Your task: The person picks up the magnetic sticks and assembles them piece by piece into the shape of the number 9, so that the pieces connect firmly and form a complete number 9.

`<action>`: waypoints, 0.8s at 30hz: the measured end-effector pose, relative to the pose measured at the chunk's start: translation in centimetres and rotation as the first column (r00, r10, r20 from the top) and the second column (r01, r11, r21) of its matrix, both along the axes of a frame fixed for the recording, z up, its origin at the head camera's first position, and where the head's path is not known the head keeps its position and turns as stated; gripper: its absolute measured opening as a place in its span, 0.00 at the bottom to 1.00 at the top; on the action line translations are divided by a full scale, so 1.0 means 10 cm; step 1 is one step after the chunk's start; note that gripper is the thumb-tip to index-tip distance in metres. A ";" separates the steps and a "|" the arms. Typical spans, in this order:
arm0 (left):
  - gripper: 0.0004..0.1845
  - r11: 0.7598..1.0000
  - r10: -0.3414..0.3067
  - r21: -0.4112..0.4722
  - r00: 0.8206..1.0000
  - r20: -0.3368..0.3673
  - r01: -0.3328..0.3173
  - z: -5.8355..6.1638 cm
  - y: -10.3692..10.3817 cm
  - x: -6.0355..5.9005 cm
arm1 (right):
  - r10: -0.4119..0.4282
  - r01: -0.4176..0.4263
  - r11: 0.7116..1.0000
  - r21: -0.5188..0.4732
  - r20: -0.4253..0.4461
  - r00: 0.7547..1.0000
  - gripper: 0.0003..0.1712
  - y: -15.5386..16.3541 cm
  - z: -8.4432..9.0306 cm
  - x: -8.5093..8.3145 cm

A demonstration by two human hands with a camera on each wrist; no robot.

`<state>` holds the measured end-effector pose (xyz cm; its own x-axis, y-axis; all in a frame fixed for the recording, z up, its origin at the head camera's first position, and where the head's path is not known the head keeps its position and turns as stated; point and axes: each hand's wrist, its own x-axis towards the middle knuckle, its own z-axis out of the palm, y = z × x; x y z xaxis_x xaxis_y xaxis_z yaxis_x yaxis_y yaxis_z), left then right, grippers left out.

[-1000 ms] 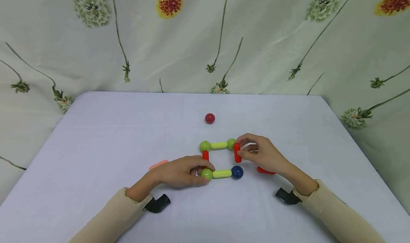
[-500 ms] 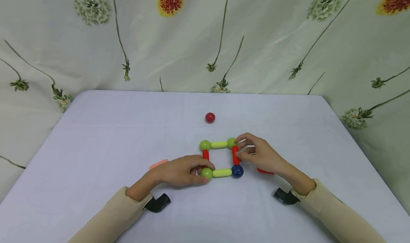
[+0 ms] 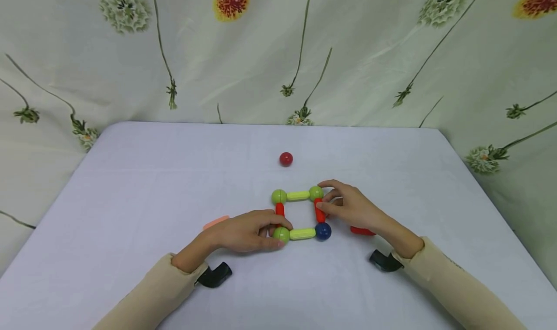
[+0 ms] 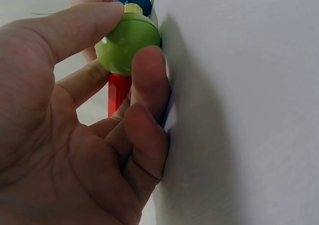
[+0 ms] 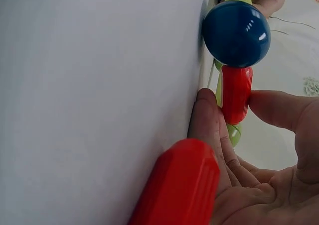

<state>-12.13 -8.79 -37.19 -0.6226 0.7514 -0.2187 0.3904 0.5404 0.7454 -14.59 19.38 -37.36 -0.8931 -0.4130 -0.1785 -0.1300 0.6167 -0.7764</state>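
A square of magnetic rods and balls lies on the table. My left hand point(image 3: 248, 231) grips its near-left green ball point(image 3: 281, 235) between thumb and fingers; the left wrist view shows a red rod point(image 4: 118, 93) below that ball. With thumb and fingers my right hand point(image 3: 357, 207) pinches the right-side red rod point(image 3: 320, 211), which touches the blue ball point(image 5: 237, 33) at the near-right corner. Its far end meets a green ball point(image 3: 315, 193), near my index fingertip. Yellow-green rods point(image 3: 302, 234) form the near and far sides. Another green ball point(image 3: 279, 196) marks the far-left corner.
A loose red ball point(image 3: 285, 159) sits beyond the square. One more red rod point(image 3: 361, 231) lies by my right wrist, partly covered. Behind my left hand a salmon-coloured piece point(image 3: 216, 222) shows partly. Black wrist cameras point(image 3: 214, 275) hang under both cuffs.
My right hand has brought its red rod left, from beside the square to between the far-right green ball and the blue ball. My left hand has stayed in place.
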 end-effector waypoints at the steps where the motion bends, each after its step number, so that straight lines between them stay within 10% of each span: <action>1: 0.17 1.000 -0.002 -0.001 1.000 -0.003 0.002 0.00 0.00 0.00 | 0.003 -0.003 1.000 -0.001 -0.001 1.000 0.30 0.00 0.01 0.00; 24: 0.17 1.000 0.019 0.000 1.000 -0.016 -0.019 0.00 0.01 -0.02 | 0.058 -0.052 0.994 0.096 -0.055 0.997 0.30 0.08 0.15 0.03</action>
<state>-12.28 -8.69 -37.15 -0.6403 0.7392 -0.2086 0.3919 0.5479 0.7391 -14.33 20.23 -35.85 -0.8793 -0.4456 -0.1681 -0.2087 0.6778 -0.7050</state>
